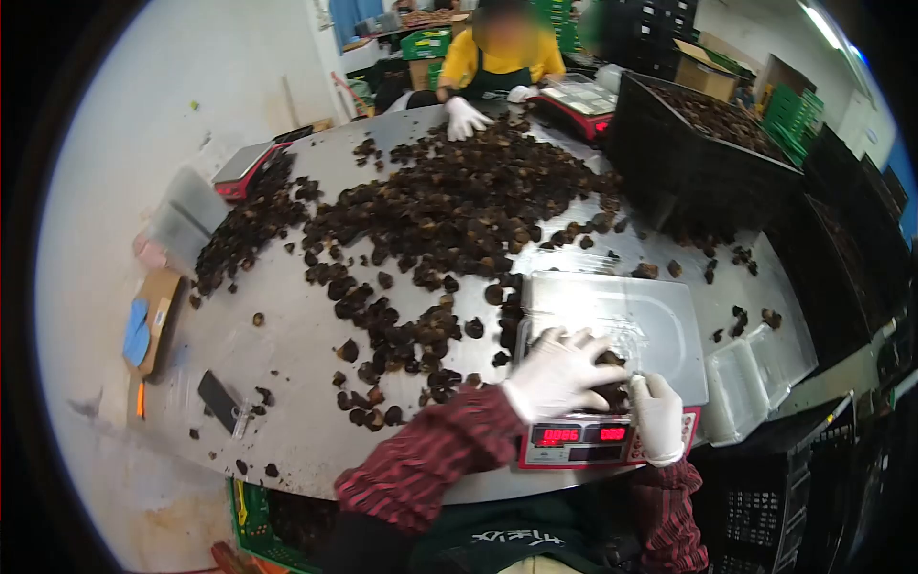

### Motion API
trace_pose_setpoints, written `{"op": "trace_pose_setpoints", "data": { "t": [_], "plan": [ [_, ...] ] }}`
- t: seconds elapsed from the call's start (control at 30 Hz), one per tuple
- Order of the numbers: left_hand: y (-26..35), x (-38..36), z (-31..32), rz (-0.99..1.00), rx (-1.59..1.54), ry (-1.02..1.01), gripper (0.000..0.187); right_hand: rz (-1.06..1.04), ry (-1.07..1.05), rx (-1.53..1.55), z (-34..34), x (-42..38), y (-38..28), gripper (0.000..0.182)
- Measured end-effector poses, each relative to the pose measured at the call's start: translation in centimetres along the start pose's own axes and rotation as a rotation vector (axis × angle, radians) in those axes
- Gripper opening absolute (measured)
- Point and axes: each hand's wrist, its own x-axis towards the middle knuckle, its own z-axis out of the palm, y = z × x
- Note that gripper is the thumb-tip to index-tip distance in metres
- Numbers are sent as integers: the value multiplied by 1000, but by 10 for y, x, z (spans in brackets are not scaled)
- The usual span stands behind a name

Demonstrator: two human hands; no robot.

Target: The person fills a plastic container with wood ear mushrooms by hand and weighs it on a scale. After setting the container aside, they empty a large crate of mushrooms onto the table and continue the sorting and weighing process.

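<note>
My left hand (564, 375), in a white glove, is spread over a digital scale (669, 316) with a red body and lit red digits. Its fingertips reach dark brown, mushroom-cap-like pieces (612, 394) near the front of the scale's pan. What holds these pieces is mostly hidden by my hands. Beside them on the right, my gloved right hand (658, 416) is closed, its fingers pinched together; what they hold, if anything, cannot be made out. A large heap of similar dark pieces (449, 206) spreads over the metal table (296, 383) beyond my left hand.
Clear plastic boxes (736, 387) stand right of the scale. A black crate (708, 163) full of dark pieces rises behind it. Across the table, a co-worker in yellow (545, 57) rests a gloved hand (466, 119) by the heap. A phone (222, 402) and a second scale (249, 165) lie left.
</note>
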Motion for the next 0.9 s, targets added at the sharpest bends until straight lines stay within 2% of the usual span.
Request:
{"op": "trace_pose_setpoints", "data": {
  "t": [0.03, 0.07, 0.13, 0.17, 0.23, 0.27, 0.3, 0.33, 0.37, 0.4, 0.47, 0.5, 0.57, 0.6, 0.67, 0.7, 0.77, 0.87, 0.9],
  "plan": [
    [5, 1, 12, -18, 15, -42, 52, -23, 19, -20, 0, 1, 3, 24],
    [9, 4, 13, -21, -12, -18, 54, -157, 21, -96, -3, 1, 4, 23],
    [11, 6, 9, 14, -87, 64, 54, -139, 28, -125, -6, 2, 6, 22],
    [11, 4, 2, 71, -67, 184, 51, -144, 12, -136, -8, 3, 6, 22],
    [1, -1, -18, 54, -135, 254, 48, -168, 27, -85, -6, 6, 14, 24],
    [1, -14, -38, -81, -42, 302, 39, -88, 33, -12, -9, 3, 6, 25],
    [-20, -31, -37, -127, 48, 404, 27, -7, 41, 61, -10, 1, 2, 27],
    [-47, -52, -39, -201, 144, 375, 19, -11, 93, 94, -11, 1, 4, 27],
    [-73, -79, -34, -478, 143, 398, 18, -7, 94, 95, -15, 2, 5, 27],
    [-87, -99, -43, -730, 315, 233, 19, -13, 102, 73, -21, 2, 6, 27],
    [-124, -142, -44, -1012, 372, 79, 27, 4, 125, 63, -25, -1, 3, 28],
    [-136, -160, -39, -1057, 361, 88, 30, 8, 127, 63, -25, 0, 2, 28],
    [-145, -176, -34, -1103, 317, -75, 32, 59, 117, 83, -24, -2, 1, 26],
    [-146, -180, -29, -1107, 312, -78, 32, 62, 115, 79, -24, -3, 0, 26],
    [-142, -184, -27, -1023, 230, 131, 31, 72, 130, 77, -21, -5, -3, 25],
    [-135, -185, -29, -1027, 226, 126, 31, 77, 128, 73, -22, -6, -1, 25],
    [-113, -189, -42, -934, -3, 424, 28, 27, 155, 124, -25, -4, 3, 24],
    [-59, -219, -82, -955, -29, 448, 26, 16, 165, 124, -37, -3, 8, 24],
    [-45, -243, -95, -989, 13, 388, 25, 7, 169, 140, -40, -3, 9, 25]
  ]
}}
